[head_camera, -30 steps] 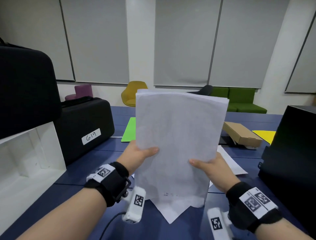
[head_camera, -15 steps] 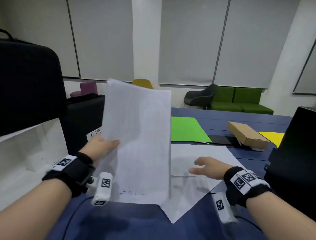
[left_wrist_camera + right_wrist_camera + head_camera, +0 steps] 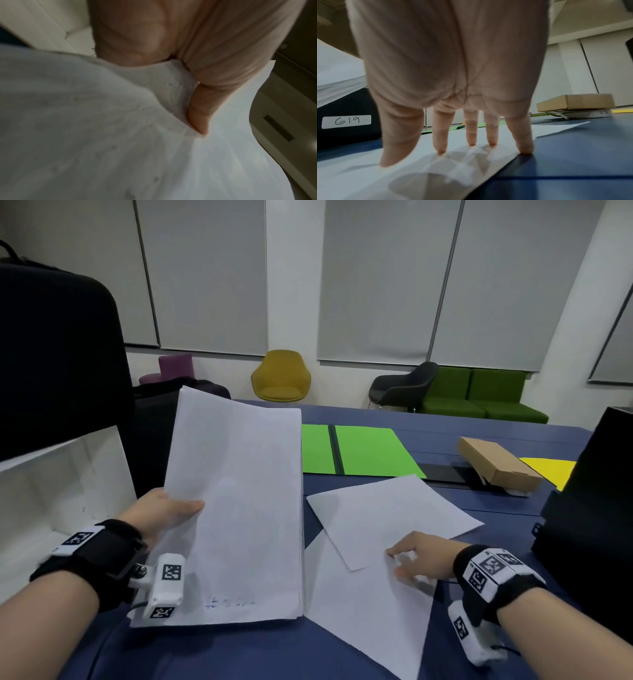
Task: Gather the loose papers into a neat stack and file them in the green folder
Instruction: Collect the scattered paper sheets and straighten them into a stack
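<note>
My left hand [image 3: 171, 510] [image 3: 197, 102] pinches the left edge of a stack of white papers [image 3: 239, 508] [image 3: 120, 148], held upright with its bottom edge near the blue table [image 3: 205, 655]. Two loose white sheets lie flat to the right, one [image 3: 390, 508] overlapping the other [image 3: 370, 621]. My right hand [image 3: 416, 558] [image 3: 471, 147] has straight, spread fingers whose tips press on those loose sheets [image 3: 402, 175]. The green folder [image 3: 359, 451] lies open and flat beyond them, a dark spine down its middle.
Black cases [image 3: 54, 354] and a white box [image 3: 51, 491] crowd the left side. A brown cardboard box [image 3: 496, 463] sits on a black tray at the back right, with a yellow sheet [image 3: 551, 470] behind it. A black box [image 3: 596, 508] stands at the right edge.
My right hand let go of the stack and came down onto the loose sheets. My left hand carried the stack to the left, uncovering the green folder.
</note>
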A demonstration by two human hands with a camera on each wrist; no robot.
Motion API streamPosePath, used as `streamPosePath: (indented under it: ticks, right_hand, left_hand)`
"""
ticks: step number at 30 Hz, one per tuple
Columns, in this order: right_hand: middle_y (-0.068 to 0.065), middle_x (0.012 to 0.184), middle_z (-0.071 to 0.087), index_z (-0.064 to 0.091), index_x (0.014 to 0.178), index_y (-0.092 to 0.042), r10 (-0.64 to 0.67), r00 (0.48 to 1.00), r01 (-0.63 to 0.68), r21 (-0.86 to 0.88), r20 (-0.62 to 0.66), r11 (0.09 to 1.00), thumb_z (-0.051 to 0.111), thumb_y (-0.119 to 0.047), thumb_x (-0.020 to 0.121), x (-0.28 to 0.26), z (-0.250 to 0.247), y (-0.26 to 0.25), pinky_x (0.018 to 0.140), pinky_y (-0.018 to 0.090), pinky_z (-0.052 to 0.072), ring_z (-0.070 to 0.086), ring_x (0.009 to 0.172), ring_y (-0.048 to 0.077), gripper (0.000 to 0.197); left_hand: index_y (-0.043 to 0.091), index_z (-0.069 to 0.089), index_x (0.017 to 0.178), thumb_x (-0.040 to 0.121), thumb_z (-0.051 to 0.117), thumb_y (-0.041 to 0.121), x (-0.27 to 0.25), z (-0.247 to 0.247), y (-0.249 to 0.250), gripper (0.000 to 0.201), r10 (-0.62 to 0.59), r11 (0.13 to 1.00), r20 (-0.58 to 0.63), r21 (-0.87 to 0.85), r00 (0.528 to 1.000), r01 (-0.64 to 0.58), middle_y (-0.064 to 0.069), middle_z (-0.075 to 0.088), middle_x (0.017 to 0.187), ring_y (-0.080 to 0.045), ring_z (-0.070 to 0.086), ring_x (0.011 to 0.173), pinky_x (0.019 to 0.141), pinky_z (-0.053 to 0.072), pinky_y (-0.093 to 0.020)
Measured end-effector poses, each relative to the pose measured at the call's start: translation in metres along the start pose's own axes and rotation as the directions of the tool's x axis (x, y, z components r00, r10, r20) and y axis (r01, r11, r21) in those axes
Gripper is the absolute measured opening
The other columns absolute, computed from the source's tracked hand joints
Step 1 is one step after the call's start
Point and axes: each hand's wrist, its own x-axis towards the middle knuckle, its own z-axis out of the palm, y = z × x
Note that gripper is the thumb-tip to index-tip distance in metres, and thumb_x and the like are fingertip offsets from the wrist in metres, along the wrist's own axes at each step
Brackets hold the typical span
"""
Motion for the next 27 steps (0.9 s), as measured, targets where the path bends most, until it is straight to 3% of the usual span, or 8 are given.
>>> streamPosePath:
  ticks: [3,6,9,12,15,18,22,27]
  right_hand:
    - [-0.018,0.116,0.049,0.062,0.105,-0.04,-0.031,0.999,0.032,0.062,-0.019,0.998,0.065,-0.036,0.087,-0.006,-0.001,0.006,0.102,0.021,0.036,0.049,0.119,0.009,0.019]
    - [-0.015,0.098,0.054,0.066,0.086,-0.037,-0.034,0.998,0.036,0.046,-0.047,0.998,0.067,-0.038,0.085,-0.013,-0.003,0.01,0.095,0.022,0.041,0.055,0.104,0.011,0.002]
    - [-0.006,0.09,0.063,0.065,0.073,-0.026,0.037,0.998,-0.037,-0.001,-0.045,0.999,0.067,-0.047,0.082,-0.016,-0.008,0.015,0.078,0.025,0.046,0.06,0.087,0.012,0.023]
    - [-0.002,0.078,0.062,0.057,0.07,-0.021,0.142,0.986,-0.152,-0.109,-0.09,0.982,0.063,-0.056,0.083,-0.018,-0.014,0.013,0.06,0.024,0.04,0.052,0.07,0.012,0.038]
    - [0.007,0.119,0.064,0.063,0.108,-0.013,0.282,0.946,-0.308,-0.165,-0.162,0.937,0.051,-0.067,0.085,-0.01,-0.017,0.016,0.081,0.027,0.043,0.058,0.105,0.022,0.059]
    - [0.007,0.137,0.056,0.057,0.13,-0.011,0.398,0.909,-0.414,-0.159,-0.126,0.896,0.046,-0.075,0.081,-0.001,-0.01,0.025,0.101,0.03,0.041,0.052,0.126,0.024,0.081]
    - [0.003,0.119,0.066,0.065,0.116,-0.016,0.453,0.882,-0.47,-0.191,-0.129,0.862,0.065,-0.07,0.072,0.002,-0.015,0.027,0.096,0.03,0.047,0.061,0.108,0.02,0.07]
    - [0.0,0.098,0.069,0.066,0.088,-0.02,0.454,0.89,-0.448,-0.278,-0.047,0.85,0.077,-0.06,0.065,-0.001,-0.03,0.037,0.092,0.031,0.053,0.066,0.098,0.018,0.047]
  left_hand:
    - [-0.006,0.068,0.101,0.085,0.064,-0.005,-0.002,0.005,-0.002,0.016,-0.062,0.998,0.053,-0.008,0.997,0.062,-0.023,0.073,0.097,-0.036,0.07,0.087,0.093,0.049,-0.048]
    - [-0.006,0.068,0.101,0.074,0.072,-0.005,-0.004,0.014,-0.007,0.026,-0.141,0.99,0.119,0.033,0.983,0.138,-0.025,0.073,0.098,-0.036,0.071,0.083,0.092,0.05,-0.048]
    - [-0.008,0.068,0.101,0.084,0.064,-0.009,-0.004,0.026,-0.014,0.018,-0.206,0.976,0.143,0.096,0.968,0.194,-0.025,0.073,0.095,-0.035,0.07,0.079,0.083,0.052,-0.043]
    - [-0.012,0.065,0.108,0.086,0.061,-0.009,0.002,0.039,-0.025,0.022,-0.263,0.955,0.124,0.176,0.957,0.24,-0.028,0.07,0.101,-0.04,0.067,0.091,0.092,0.051,-0.049]
    - [-0.012,0.062,0.113,0.08,0.074,0.003,0.014,0.053,-0.034,0.038,-0.286,0.902,0.052,0.351,0.957,0.251,-0.028,0.067,0.111,-0.042,0.064,0.107,0.099,0.049,-0.051]
    - [-0.007,0.064,0.112,0.075,0.082,0.017,0.021,0.065,-0.045,0.048,-0.292,0.861,0.044,0.448,0.955,0.242,-0.024,0.068,0.112,-0.036,0.065,0.109,0.097,0.051,-0.046]
    - [0.001,0.07,0.108,0.053,0.078,0.04,0.022,0.07,-0.051,0.068,-0.295,0.831,0.083,0.513,0.952,0.213,-0.014,0.073,0.105,-0.029,0.069,0.102,0.097,0.051,-0.042]
    - [-0.009,0.062,0.113,0.057,0.086,0.026,0.023,0.069,-0.052,0.069,-0.326,0.863,0.047,0.423,0.944,0.277,-0.025,0.067,0.114,-0.035,0.065,0.109,0.096,0.052,-0.046]
